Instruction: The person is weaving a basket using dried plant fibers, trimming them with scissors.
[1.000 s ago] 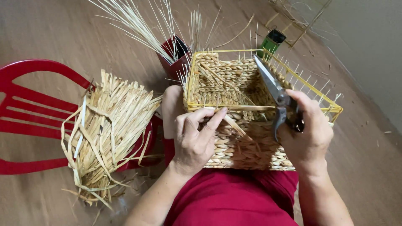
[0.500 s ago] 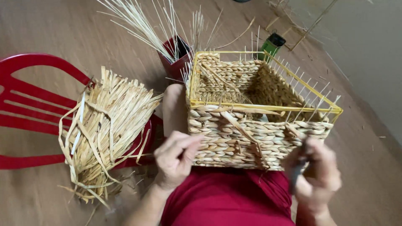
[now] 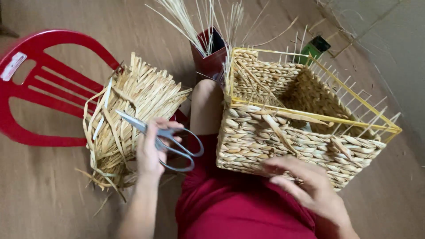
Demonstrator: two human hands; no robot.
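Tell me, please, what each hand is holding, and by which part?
The left hand holds the scissors by their looped handles. The right hand holds nothing; its fingers rest against the woven basket.

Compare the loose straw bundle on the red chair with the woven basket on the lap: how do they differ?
The straw bundle is loose, flat strips tied together; the woven basket is tightly plaited into walls on a yellow wire frame. The bundle lies on the red chair by the left hand, which holds scissors; the basket touches the right hand. Both are the same pale straw colour.
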